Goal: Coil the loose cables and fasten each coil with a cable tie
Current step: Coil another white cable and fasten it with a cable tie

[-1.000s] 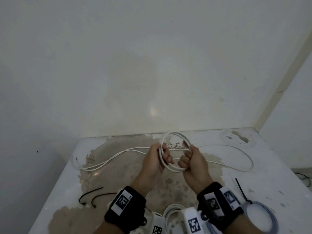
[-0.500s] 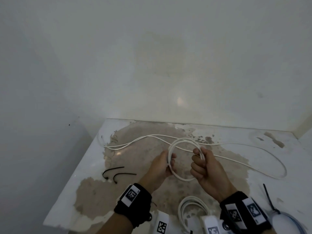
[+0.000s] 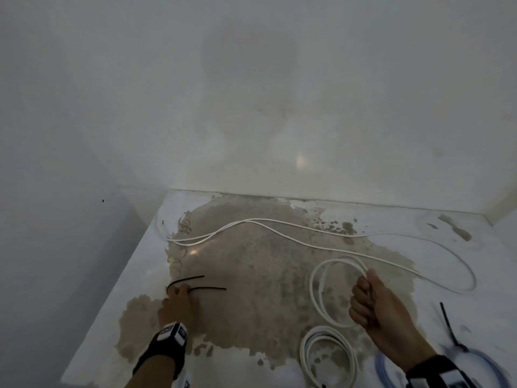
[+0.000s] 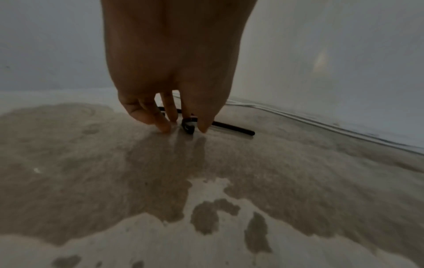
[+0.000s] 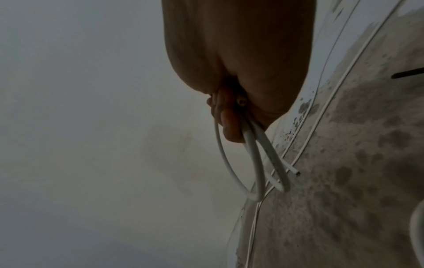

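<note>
My right hand (image 3: 366,301) grips a small coil of white cable (image 3: 319,289) in its fist and holds it above the table. In the right wrist view the coil's loops (image 5: 252,163) hang from the curled fingers (image 5: 226,127), with a cut end sticking out. My left hand (image 3: 179,299) reaches down to two black cable ties (image 3: 207,288) at the left. Its straight fingertips (image 4: 164,125) and thumb touch the table on either side of one cable tie's head (image 4: 189,125). A long loose white cable (image 3: 279,229) snakes across the far table.
A second white coil (image 3: 327,357) lies near the front edge. A bluish coil (image 3: 481,365) with a black tie (image 3: 447,323) lies at the front right. The worn table (image 3: 140,275) ends at walls behind and to the right, and its left edge drops off.
My left hand let go of the white coil and moved left and down to the black ties. My right hand now holds the coil alone, lower and to the right.
</note>
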A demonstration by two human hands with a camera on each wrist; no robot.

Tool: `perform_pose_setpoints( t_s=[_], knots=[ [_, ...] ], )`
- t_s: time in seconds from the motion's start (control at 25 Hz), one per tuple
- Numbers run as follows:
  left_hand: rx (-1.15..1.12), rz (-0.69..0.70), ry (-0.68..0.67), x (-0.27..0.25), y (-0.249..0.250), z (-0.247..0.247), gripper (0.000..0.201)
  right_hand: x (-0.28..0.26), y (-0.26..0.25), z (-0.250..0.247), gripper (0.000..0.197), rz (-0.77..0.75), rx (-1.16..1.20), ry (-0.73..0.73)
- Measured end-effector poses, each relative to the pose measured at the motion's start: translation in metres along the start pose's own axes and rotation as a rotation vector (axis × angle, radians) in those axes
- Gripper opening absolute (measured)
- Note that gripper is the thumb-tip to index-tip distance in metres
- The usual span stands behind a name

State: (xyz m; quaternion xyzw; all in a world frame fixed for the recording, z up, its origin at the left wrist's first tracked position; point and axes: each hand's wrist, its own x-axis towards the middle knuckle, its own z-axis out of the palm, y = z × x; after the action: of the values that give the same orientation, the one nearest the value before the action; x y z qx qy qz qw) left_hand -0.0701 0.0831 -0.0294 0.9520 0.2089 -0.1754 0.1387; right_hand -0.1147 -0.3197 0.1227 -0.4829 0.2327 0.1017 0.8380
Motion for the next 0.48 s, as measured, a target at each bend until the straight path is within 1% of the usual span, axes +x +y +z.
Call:
perform_pose_setpoints(
  t_s=[0.12,0.16,0.2,0.24,0.28,0.32,0.36,0.44,0.48],
  knots=[
    [0.104,0.042,0.025,0.0,0.002,0.007,0.022,0.001,0.002,0.001,0.041,-0.023,-0.08,0.005],
    [0.084,0.048,0.027,-0.001,0.006,0.007,0.019,0.001,0.002,0.002,0.04,-0.034,-0.113,0.004],
    [0.009,0.056,0.043,-0.003,0.012,0.007,0.015,0.001,0.002,0.003,0.04,-0.04,-0.139,-0.004],
    [-0.152,0.066,0.057,-0.007,0.022,0.005,0.01,0.001,0.001,0.005,0.04,-0.038,-0.15,-0.017],
    [-0.353,0.093,0.044,-0.014,0.039,-0.001,0.008,0.0,0.001,0.006,0.04,-0.03,-0.146,-0.036],
    [-0.558,0.124,0.003,-0.025,0.061,-0.011,0.008,0.0,0.0,0.008,0.04,-0.018,-0.136,-0.058],
    [-0.748,0.146,-0.059,-0.037,0.087,-0.023,0.013,-0.001,-0.002,0.01,0.04,-0.008,-0.124,-0.083],
    [-1.093,0.16,-0.281,-0.06,0.139,-0.048,0.027,-0.003,-0.006,0.013,0.04,0.001,-0.115,-0.141],
    [-1.226,0.167,-0.412,-0.073,0.162,-0.061,0.029,-0.003,-0.009,0.014,0.039,0.004,-0.115,-0.168]
  ],
)
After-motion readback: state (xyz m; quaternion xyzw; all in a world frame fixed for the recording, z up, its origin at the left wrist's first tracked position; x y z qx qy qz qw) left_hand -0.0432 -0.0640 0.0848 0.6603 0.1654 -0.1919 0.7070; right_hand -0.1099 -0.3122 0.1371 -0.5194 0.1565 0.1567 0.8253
